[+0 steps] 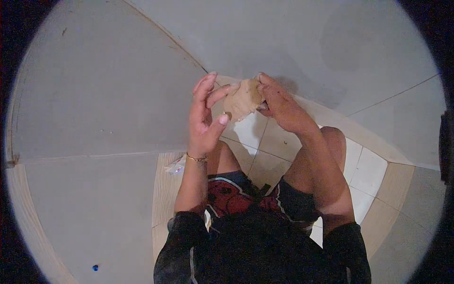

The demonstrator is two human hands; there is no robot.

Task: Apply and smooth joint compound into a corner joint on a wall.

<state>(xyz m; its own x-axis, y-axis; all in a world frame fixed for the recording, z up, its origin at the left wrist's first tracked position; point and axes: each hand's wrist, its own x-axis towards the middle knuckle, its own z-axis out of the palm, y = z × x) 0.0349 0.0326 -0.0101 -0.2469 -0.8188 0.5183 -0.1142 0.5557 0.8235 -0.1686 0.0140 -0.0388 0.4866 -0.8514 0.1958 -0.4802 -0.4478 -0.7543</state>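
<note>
In the head view, a tan, clay-like slab [244, 100] with a rough face and ragged edge is held up by the right hand [283, 105], pinched at its right side; the left hand [204, 106] spreads thumb and finger at its left edge, grip unclear. Below-left of the slab lies a crinkled clear wrapper [175, 167], its print too small to read; smooth glossy tiles [270, 165] show beneath.

- black short-sleeved top [265, 251], thin pale line [192, 260] at left
- dark shorts [300, 201], red panels [228, 197] with dark markings, pale edging [280, 203]
- thin gold-coloured chain bracelet [196, 158], left wrist [197, 149]
</note>
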